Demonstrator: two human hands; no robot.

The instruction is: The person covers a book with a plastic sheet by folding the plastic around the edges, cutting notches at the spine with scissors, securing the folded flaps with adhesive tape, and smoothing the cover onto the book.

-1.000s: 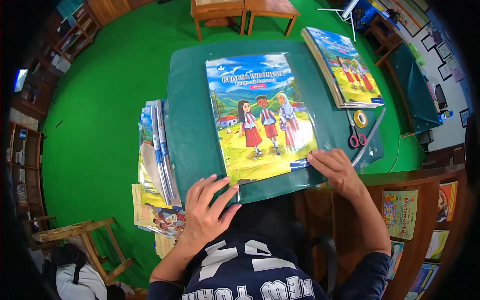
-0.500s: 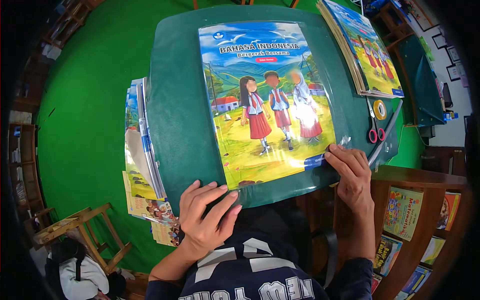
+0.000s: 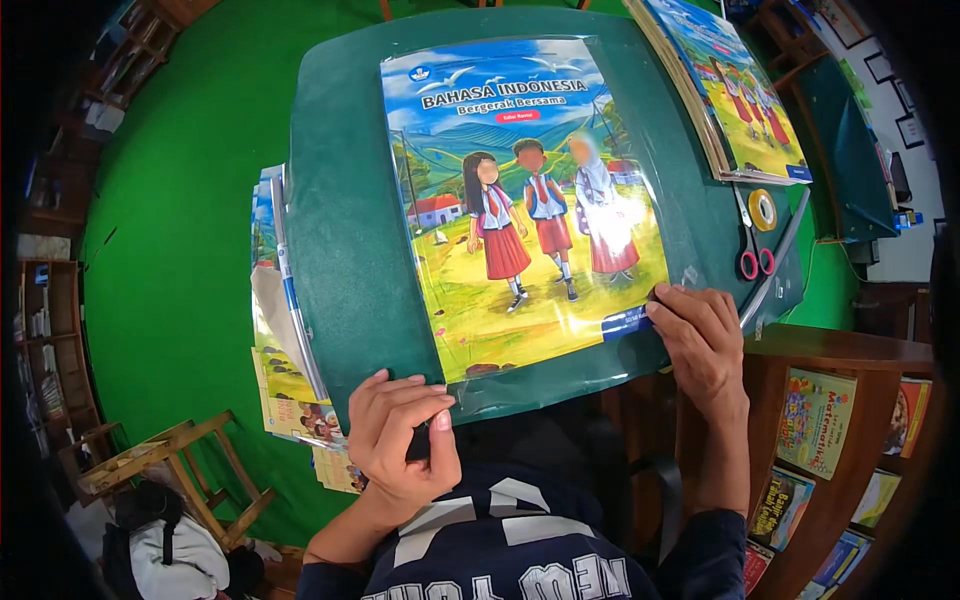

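A "Bahasa Indonesia" book (image 3: 530, 250) lies face up on a green board (image 3: 345, 240). Clear plastic sheet (image 3: 540, 388) extends past its lower and right edges, with glare on the cover. At the book's lower left corner, my left hand (image 3: 400, 435) has thumb and index finger pinched together at the plastic's edge. My right hand (image 3: 703, 345) rests at the lower right corner, its fingers bent and closed on the plastic there; the exact grip is partly hidden. A small crumpled bit of clear tape or plastic (image 3: 690, 277) shows just above my right fingers.
At the upper right are a stack of the same books (image 3: 735, 95), scissors (image 3: 752, 245) with pink-black handles and a yellow tape roll (image 3: 762, 210). More books and a plastic roll (image 3: 290, 290) lie left of the board. A wooden bookshelf (image 3: 840, 350) stands at the right.
My left thumb and index finger have come together at the plastic's edge; they were apart before. My right hand stays at its corner. The view has shifted slightly.
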